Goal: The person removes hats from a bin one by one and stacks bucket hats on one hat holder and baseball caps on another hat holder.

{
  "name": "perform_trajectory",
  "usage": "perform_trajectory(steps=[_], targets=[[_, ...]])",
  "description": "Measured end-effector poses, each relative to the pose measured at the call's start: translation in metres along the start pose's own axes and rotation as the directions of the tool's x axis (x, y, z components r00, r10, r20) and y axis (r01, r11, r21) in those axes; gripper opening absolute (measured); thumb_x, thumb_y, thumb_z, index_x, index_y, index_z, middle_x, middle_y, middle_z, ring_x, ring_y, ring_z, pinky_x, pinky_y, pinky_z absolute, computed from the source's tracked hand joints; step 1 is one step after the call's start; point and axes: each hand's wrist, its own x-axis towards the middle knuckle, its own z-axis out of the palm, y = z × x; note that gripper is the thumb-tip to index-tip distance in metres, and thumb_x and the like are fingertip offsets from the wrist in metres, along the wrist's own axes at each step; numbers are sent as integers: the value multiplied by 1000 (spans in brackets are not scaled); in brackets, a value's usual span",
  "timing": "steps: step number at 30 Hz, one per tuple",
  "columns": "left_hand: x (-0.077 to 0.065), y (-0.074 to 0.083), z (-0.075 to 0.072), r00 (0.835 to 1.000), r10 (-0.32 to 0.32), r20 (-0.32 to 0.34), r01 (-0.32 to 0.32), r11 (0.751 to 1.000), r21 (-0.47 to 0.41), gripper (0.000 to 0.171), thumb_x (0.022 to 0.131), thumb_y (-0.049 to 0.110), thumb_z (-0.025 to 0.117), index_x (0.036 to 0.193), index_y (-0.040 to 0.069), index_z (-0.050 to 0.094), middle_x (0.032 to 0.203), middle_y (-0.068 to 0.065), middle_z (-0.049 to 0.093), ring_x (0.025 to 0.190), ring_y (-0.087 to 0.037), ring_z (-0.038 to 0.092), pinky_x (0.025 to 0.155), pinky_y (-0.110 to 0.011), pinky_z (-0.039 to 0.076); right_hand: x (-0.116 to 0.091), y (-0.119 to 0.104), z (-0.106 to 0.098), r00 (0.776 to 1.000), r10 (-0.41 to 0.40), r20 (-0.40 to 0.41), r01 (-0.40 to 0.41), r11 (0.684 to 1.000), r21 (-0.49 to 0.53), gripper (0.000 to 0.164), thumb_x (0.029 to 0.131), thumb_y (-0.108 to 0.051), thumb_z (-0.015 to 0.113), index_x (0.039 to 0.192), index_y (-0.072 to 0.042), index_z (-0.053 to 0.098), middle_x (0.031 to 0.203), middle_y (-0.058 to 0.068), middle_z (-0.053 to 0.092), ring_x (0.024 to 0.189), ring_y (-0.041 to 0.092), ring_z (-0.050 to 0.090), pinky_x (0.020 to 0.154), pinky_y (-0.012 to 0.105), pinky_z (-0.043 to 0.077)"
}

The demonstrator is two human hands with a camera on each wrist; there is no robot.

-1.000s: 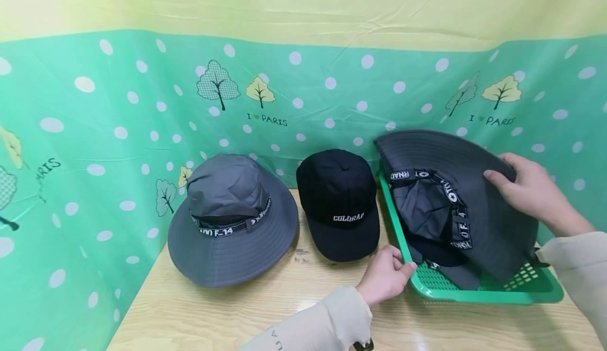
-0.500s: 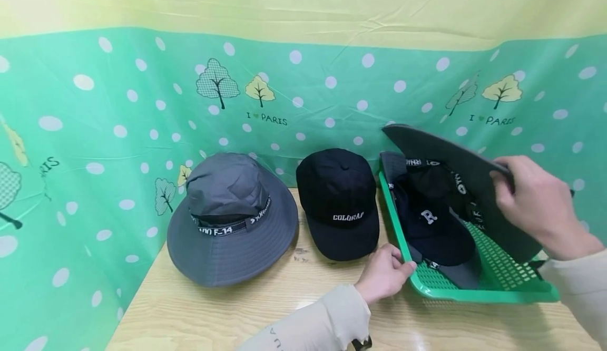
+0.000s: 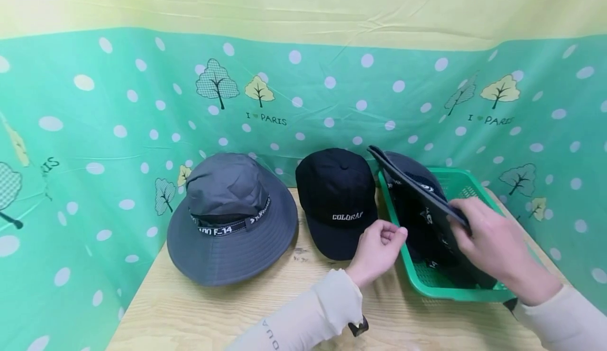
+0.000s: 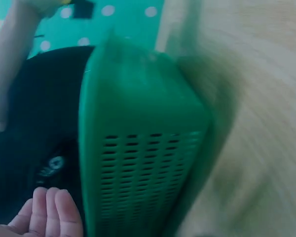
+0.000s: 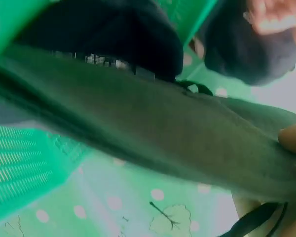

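Note:
My right hand [image 3: 498, 248] pinches the brim of a dark grey wide-brimmed bucket hat [image 3: 419, 190], tilted steeply on edge over the green basket [image 3: 427, 290]. In the right wrist view, the thumb [image 5: 293, 138] presses on the brim [image 5: 153, 123]. Other dark headwear in the basket is mostly hidden behind it. My left hand [image 3: 377, 251] is at the basket's left rim, fingers loosely bent, holding nothing. In the left wrist view, its fingers [image 4: 52, 212] lie beside the rim. Just behind that hand sits a black baseball cap [image 3: 339, 193] with white lettering.
Another grey bucket hat [image 3: 232, 219] stands crown up on the left of the wooden table [image 3: 189, 319]. A green and yellow curtain [image 3: 303, 71] with dots and trees hangs behind and along the sides.
My right hand has swung the hat's brim leftward and down, uncovering the basket's right side. The left hand has let go of the rim and risen slightly.

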Motion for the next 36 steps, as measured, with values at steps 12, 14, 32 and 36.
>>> perform_trajectory(steps=[12, 14, 32, 36], targets=[[4, 14, -4, 992, 70, 109, -38, 962, -269, 27, 97, 24, 56, 107, -1, 59, 98, -21, 68, 86, -29, 68, 67, -25, 55, -20, -23, 20, 995, -53, 86, 49, 998, 46, 47, 95, -48, 43, 106, -7, 61, 96, 3, 59, 73, 15, 56, 50, 34, 47], [4, 14, -4, 992, 69, 107, -39, 964, -263, 25, 97, 22, 57, 106, -1, 58, 93, -17, 68, 84, -30, 68, 67, -24, 55, -22, -26, 20, 989, -60, 134, 53, 997, 53, 46, 90, -48, 56, 110, -8, 61, 101, 2, 58, 80, 17, 58, 55, 37, 49], [-1, 6, -4, 998, 44, 52, -33, 982, -184, 13, 94, 6, 55, 103, -2, 60, 88, -10, 69, 71, -8, 64, 65, -30, 56, -21, -26, 10, 911, 40, 411, -97, 988, 119, 33, 87, -34, 70, 113, -16, 62, 101, -7, 58, 84, 7, 56, 65, 32, 49], [-1, 5, -4, 997, 53, 59, -41, 981, -192, 12, 94, 5, 54, 102, -1, 60, 87, -10, 69, 70, -6, 63, 66, -29, 56, -20, -27, 9, 892, 53, 449, -114, 988, 109, 46, 84, -45, 70, 116, -14, 61, 108, 0, 59, 90, 14, 60, 67, 36, 51]])
